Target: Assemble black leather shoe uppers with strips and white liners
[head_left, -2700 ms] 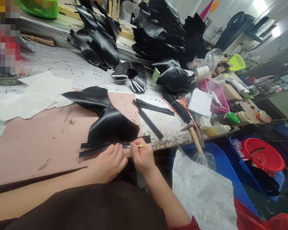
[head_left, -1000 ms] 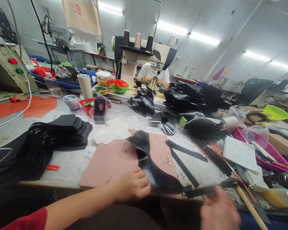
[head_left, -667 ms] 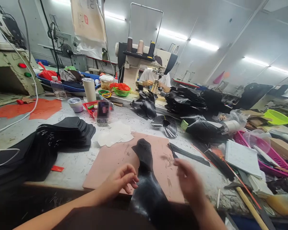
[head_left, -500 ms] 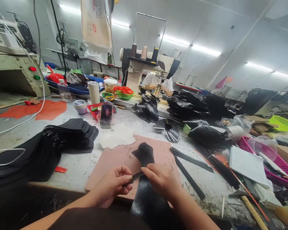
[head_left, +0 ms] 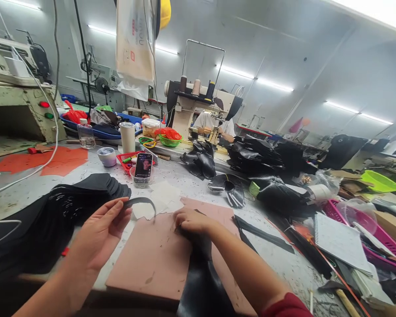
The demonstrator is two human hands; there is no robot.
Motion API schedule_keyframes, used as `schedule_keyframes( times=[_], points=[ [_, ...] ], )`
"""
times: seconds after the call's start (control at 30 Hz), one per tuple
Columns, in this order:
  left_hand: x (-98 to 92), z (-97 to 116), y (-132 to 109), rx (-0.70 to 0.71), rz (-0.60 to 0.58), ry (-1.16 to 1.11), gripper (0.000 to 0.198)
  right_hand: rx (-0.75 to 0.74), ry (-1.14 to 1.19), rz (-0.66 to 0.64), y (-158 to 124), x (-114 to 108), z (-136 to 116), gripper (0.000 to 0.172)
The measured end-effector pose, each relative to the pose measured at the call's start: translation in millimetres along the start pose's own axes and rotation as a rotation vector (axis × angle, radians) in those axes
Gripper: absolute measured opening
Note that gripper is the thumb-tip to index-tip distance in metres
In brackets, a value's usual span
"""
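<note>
My left hand (head_left: 105, 229) is raised left of the pink board, its thumb and fingers pinching one end of a narrow black strip (head_left: 141, 200). The strip arcs to the right, its far end hanging above the board. My right hand (head_left: 196, 221) rests on a black leather piece (head_left: 203, 281), fingers curled round its upper edge; the fingertips are partly hidden. That shiny piece runs from the pink board (head_left: 148, 259) down over the table's front edge. White paper-like sheets (head_left: 166, 193) lie at the board's far edge.
A stack of black cut pieces (head_left: 95, 189) stands on the left. A phone (head_left: 143, 166) leans in a clear tub. Black strips (head_left: 267, 233), a notebook (head_left: 339, 237) and a pink basket (head_left: 379, 237) lie to the right. Behind, a person sits at a sewing machine (head_left: 201, 101).
My left hand has moved left and up, carrying the strip away from the leather piece. My right hand has slid forward and left over the leather's top end. The view has shifted slightly.
</note>
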State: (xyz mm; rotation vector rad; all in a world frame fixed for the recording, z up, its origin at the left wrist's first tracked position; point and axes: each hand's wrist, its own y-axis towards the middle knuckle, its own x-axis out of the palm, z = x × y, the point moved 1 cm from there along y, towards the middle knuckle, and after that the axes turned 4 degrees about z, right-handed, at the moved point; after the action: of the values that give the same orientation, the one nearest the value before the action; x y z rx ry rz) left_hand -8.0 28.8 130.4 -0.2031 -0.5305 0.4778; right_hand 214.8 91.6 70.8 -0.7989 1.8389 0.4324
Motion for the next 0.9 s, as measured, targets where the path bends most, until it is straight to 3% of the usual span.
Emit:
schedule_keyframes(
  times=[0.1, 0.2, 0.3, 0.4, 0.5, 0.67, 0.73, 0.9],
  points=[
    [15.1, -5.2, 10.5, -0.025, -0.019, -0.086, 0.021, -0.028, -0.046, -0.081, -1.2, -3.1, -4.0, 0.011],
    [30.8, -23.6, 15.0, -0.038, -0.090, -0.060, 0.018, -0.029, -0.127, -0.064, -20.3, -19.4, -20.6, 0.008],
    [44.1, -54.7, 7.1, -0.081, -0.286, 0.105, 0.012, -0.183, -0.208, 0.006, -47.1, -39.3, -51.0, 0.010],
    [48.7, -87.1, -11.7, -0.138, -0.499, 0.337, 0.010, -0.298, -0.095, -0.013, -69.5, -47.2, -73.4, 0.008],
    [45.6, -107.3, -28.2, -0.131, -0.653, 0.492, 0.010, -0.141, 0.098, 0.061, -85.1, -37.4, -70.1, 0.007],
    [40.7, -118.3, -36.5, -0.168, -0.839, 0.559, 0.015, 0.123, 0.302, 0.314, -111.9, -2.3, -49.3, 0.003],
    [41.0, -118.6, -38.8, -0.215, -0.863, 0.539, 0.016, 0.185, 0.360, 0.393, -120.8, 6.6, -47.5, 0.003],
    [44.6, -114.4, -47.2, -0.260, -0.784, 0.523, 0.018, 0.300, 0.441, 0.464, -131.4, 11.1, -48.1, 0.009]
  ],
)
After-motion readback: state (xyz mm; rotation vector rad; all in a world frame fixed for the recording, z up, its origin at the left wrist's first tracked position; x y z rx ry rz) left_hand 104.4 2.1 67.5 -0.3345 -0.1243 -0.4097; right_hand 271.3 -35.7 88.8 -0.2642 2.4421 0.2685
